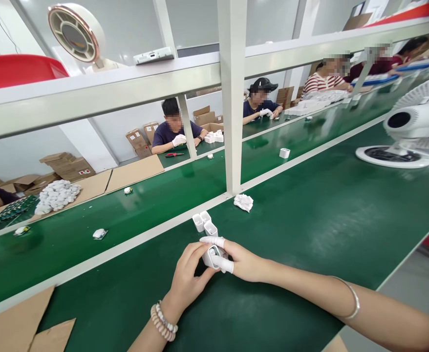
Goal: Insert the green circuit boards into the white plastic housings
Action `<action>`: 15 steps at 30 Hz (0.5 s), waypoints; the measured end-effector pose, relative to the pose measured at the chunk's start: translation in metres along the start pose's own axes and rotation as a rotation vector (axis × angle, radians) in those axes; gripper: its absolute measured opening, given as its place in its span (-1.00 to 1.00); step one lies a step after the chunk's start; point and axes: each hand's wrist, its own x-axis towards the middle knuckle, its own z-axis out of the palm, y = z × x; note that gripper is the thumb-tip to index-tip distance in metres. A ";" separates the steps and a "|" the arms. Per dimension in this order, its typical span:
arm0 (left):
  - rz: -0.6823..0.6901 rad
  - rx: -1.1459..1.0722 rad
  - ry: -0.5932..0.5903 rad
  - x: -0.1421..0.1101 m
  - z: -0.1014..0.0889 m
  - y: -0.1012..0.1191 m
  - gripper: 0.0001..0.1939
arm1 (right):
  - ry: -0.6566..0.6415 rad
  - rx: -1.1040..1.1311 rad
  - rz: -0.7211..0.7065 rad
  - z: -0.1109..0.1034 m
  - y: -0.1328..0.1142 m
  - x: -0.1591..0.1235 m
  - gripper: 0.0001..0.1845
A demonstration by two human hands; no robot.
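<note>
Over the green bench, my left hand (189, 274) has its fingers and thumb wrapped around a small white plastic housing (207, 259), whose open end faces up towards me. My right hand (246, 261), with white finger cots on its thumb and index finger, grips the same housing from the right. Its thumb lies across the opening, and a small part seems to sit inside, mostly hidden by the fingers. Just beyond my hands stand three more open white housings (210, 228), close together. A crumpled white piece (243, 202) lies farther off to the right.
A green conveyor belt (156, 190) carries small white-topped circuit boards (99, 233) and a lone white housing (284, 153). A white post (232, 107) rises at the bench's far edge. A fan (401, 122) stands right, cardboard (14, 318) lies left. Several co-workers sit across the belt.
</note>
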 end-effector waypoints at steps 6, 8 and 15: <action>0.078 -0.007 -0.021 0.002 0.000 -0.003 -0.51 | 0.012 -0.015 0.014 -0.002 -0.005 -0.001 -0.41; 0.063 -0.002 -0.014 0.002 -0.001 -0.003 -0.51 | -0.019 0.034 0.003 -0.006 -0.004 0.001 -0.40; 0.075 0.029 0.039 0.003 -0.003 -0.003 -0.53 | -0.130 0.400 0.057 -0.019 -0.002 0.004 -0.36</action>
